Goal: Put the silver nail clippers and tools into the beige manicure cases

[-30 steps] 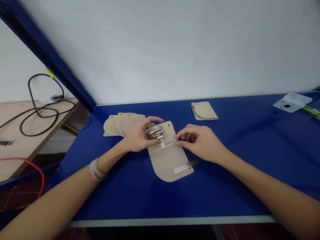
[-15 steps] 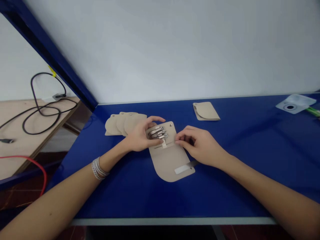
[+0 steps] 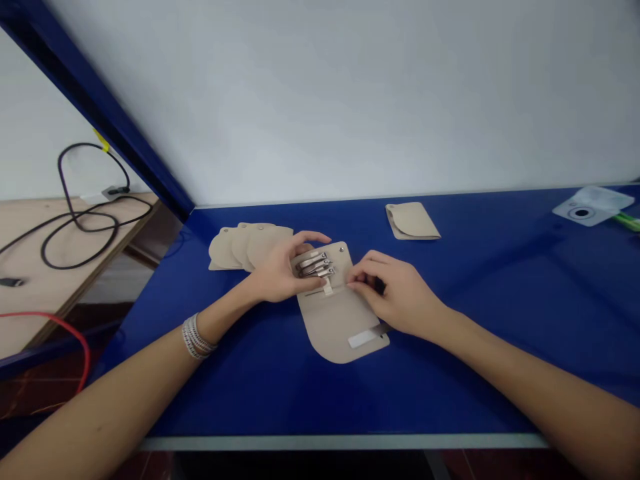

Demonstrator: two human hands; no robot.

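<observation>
A beige manicure case point(image 3: 340, 320) lies unfolded on the blue table. Several silver nail clippers point(image 3: 315, 264) sit side by side in its upper part, a small white tab below them. My left hand point(image 3: 280, 270) grips the case from the left, fingers curled round the upper side and thumb by the tab. At the right edge, near the pocket line, my right hand point(image 3: 395, 290) is closed in a pinch; its fingertips touch the case. A flat metal strip with a white end point(image 3: 363, 337) rests across the lower flap and runs under my right hand.
Several closed beige cases point(image 3: 230, 248) overlap left of my left hand. Another folded case point(image 3: 415, 221) lies near the wall. A clear plastic piece with a dark round spot point(image 3: 583, 212) and something green point(image 3: 627, 222) are far right. Cables point(image 3: 75, 213) lie on a wooden table.
My right hand has shifted very slightly left along the case edge. The left hand, case and clippers look almost the same.
</observation>
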